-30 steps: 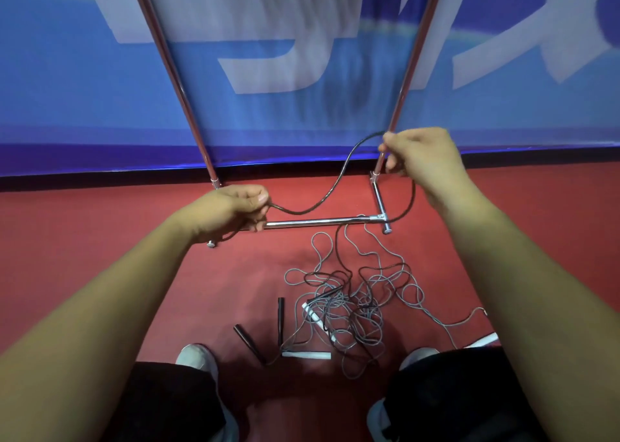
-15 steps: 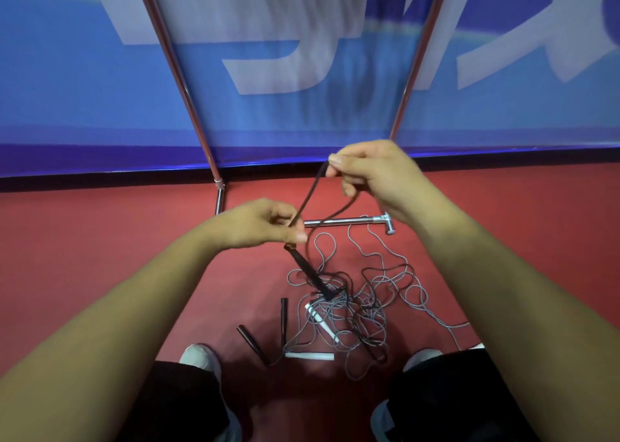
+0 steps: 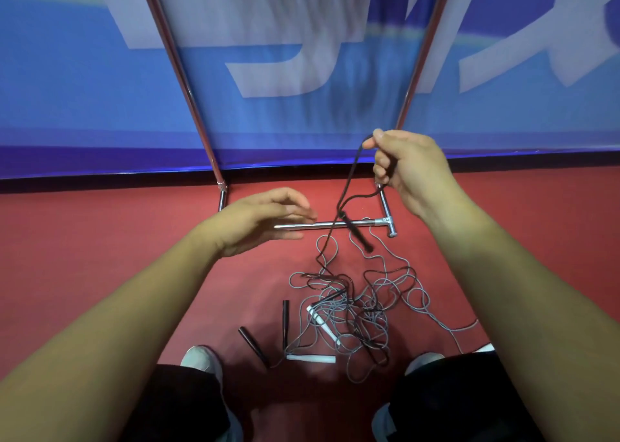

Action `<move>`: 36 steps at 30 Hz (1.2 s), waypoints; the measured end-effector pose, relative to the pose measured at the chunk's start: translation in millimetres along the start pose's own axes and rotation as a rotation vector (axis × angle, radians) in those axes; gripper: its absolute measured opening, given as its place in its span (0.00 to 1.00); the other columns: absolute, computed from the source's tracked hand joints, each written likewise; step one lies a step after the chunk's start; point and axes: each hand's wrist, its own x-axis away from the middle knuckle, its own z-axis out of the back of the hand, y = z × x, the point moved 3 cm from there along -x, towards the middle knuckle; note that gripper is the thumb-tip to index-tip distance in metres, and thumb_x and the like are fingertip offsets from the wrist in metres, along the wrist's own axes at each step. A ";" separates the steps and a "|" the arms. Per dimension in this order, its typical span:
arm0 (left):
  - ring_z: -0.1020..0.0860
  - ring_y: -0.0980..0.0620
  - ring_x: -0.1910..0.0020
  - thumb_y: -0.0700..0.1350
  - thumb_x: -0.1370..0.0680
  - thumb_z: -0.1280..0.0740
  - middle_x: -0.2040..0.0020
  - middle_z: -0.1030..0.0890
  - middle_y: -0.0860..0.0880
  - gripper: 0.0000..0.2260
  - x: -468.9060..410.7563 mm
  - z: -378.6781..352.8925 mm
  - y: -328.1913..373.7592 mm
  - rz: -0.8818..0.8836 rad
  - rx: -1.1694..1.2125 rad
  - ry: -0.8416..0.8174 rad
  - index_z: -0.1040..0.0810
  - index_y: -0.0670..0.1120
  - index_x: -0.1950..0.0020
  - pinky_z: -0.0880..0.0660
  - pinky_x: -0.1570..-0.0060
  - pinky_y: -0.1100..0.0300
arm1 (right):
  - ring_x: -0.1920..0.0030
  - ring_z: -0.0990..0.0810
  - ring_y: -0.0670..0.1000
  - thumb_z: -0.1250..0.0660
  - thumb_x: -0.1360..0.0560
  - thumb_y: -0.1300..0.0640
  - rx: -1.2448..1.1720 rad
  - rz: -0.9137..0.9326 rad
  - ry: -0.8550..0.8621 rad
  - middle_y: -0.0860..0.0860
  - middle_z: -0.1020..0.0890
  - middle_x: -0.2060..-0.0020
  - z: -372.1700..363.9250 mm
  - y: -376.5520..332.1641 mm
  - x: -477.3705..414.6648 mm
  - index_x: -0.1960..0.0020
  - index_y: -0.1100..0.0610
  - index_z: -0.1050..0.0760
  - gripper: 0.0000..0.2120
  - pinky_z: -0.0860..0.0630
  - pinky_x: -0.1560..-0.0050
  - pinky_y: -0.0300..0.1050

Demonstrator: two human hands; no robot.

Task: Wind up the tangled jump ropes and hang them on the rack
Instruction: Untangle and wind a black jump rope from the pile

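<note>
My right hand (image 3: 409,170) pinches a black jump rope (image 3: 349,180), its handle (image 3: 359,237) dangling over the rack (image 3: 339,223) base. My left hand (image 3: 265,220) hovers spread and empty. The tangled pile (image 3: 352,304) lies on the floor (image 3: 100,257); winding is barely begun and nothing visible is hung.

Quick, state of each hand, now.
Left hand: open, fingers straight, holding nothing.
Right hand: pinching the black jump rope, with one handle dangling below.
</note>
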 end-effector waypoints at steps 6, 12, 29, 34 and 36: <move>0.30 0.61 0.30 0.52 0.32 0.24 0.28 0.28 0.53 0.36 -13.5 -7.8 12.5 -0.217 -0.435 0.325 0.34 0.56 0.26 0.30 0.34 0.60 | 0.76 0.34 0.50 0.34 0.20 0.58 0.472 -0.001 -0.327 0.50 0.26 0.77 -21.1 -3.8 13.2 0.52 0.61 0.17 0.09 0.38 0.71 0.42; 0.35 0.64 0.26 0.47 0.26 0.24 0.24 0.33 0.56 0.16 -21.5 -17.1 10.3 -0.191 -0.616 0.161 0.21 0.60 0.40 0.38 0.26 0.57 | 0.77 0.35 0.49 0.34 0.19 0.57 0.514 0.068 -0.477 0.54 0.23 0.70 -28.5 -9.4 21.9 0.48 0.60 0.17 0.09 0.37 0.75 0.39; 0.16 0.43 0.53 0.31 0.19 0.40 0.61 0.18 0.44 0.09 -6.5 9.0 -11.7 0.068 -0.133 0.044 0.29 0.42 0.41 0.21 0.43 0.50 | 0.78 0.33 0.47 0.35 0.19 0.57 0.389 0.179 0.065 0.52 0.31 0.76 5.7 -9.5 -0.4 0.55 0.63 0.19 0.12 0.33 0.74 0.38; 0.16 0.44 0.59 0.55 0.22 0.40 0.64 0.21 0.45 0.15 -3.1 0.7 -9.4 0.169 -0.119 0.073 0.23 0.46 0.45 0.22 0.54 0.54 | 0.77 0.35 0.47 0.36 0.19 0.57 0.278 0.176 0.137 0.53 0.33 0.75 10.0 -7.9 -3.1 0.57 0.59 0.20 0.11 0.35 0.75 0.38; 0.23 0.49 0.69 0.54 0.20 0.41 0.68 0.29 0.47 0.15 -4.9 -0.4 -7.7 0.156 0.112 0.087 0.24 0.45 0.44 0.24 0.62 0.55 | 0.76 0.35 0.48 0.36 0.19 0.56 0.246 0.164 0.143 0.53 0.34 0.74 12.5 -4.3 -5.6 0.58 0.58 0.21 0.12 0.35 0.75 0.37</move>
